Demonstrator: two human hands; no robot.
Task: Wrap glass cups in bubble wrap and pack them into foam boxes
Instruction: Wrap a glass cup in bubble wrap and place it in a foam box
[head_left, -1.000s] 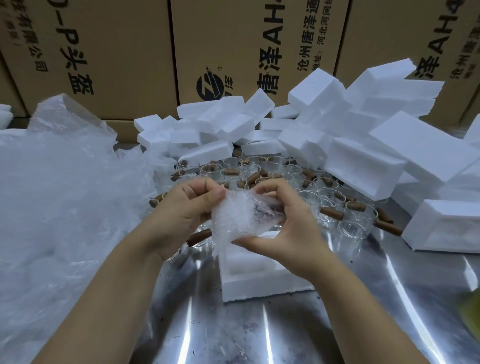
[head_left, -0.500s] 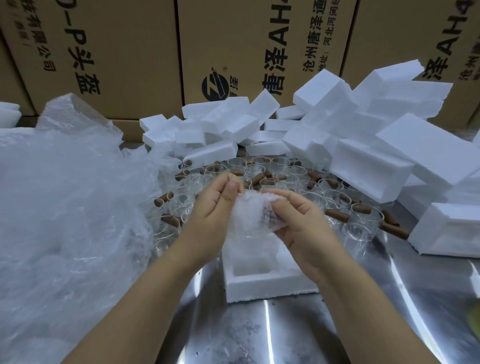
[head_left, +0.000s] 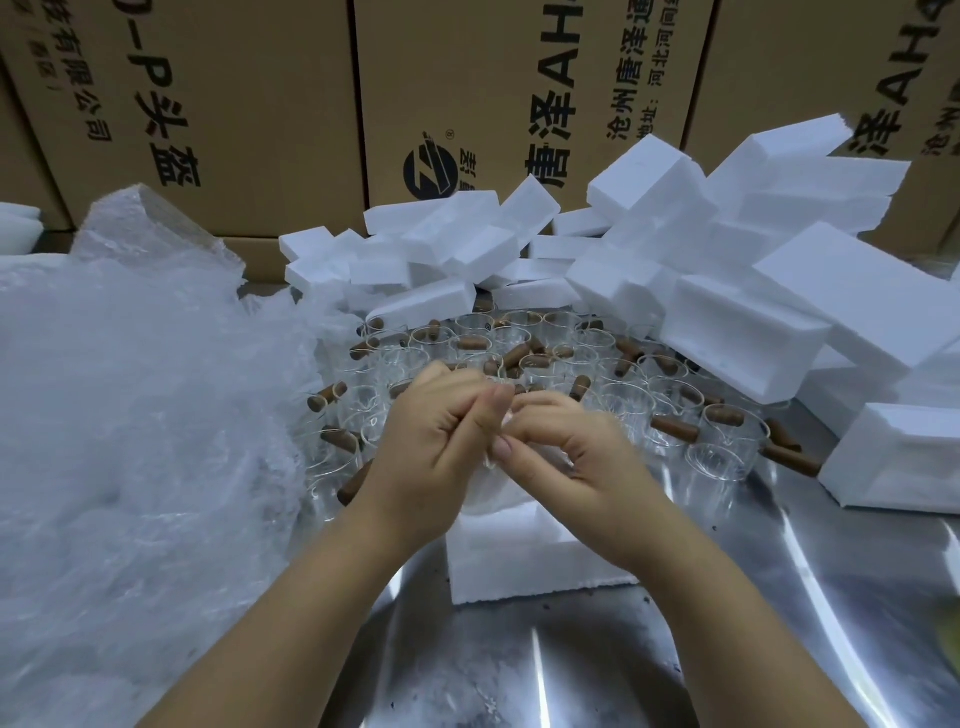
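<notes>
My left hand (head_left: 434, 436) and my right hand (head_left: 576, 457) meet over an open white foam box (head_left: 519, 561) on the steel table. Both grip a bubble-wrapped cup (head_left: 491, 475), which my fingers almost hide; only a sliver of wrap shows between the hands, low at the box's mouth. Behind the hands stand several bare glass cups with brown wooden handles (head_left: 722, 441). A large heap of bubble wrap (head_left: 135, 415) fills the left side.
A pile of white foam boxes (head_left: 743, 312) lies at the back and right, one box (head_left: 904, 457) near the right edge. Cardboard cartons (head_left: 249, 104) wall off the back. Bare steel table (head_left: 519, 665) lies in front of the open foam box.
My hands have closed in and come down with the wrapped cup, from above the foam box to its mouth. The wrap bundle, plainly seen before, is now mostly covered by my fingers.
</notes>
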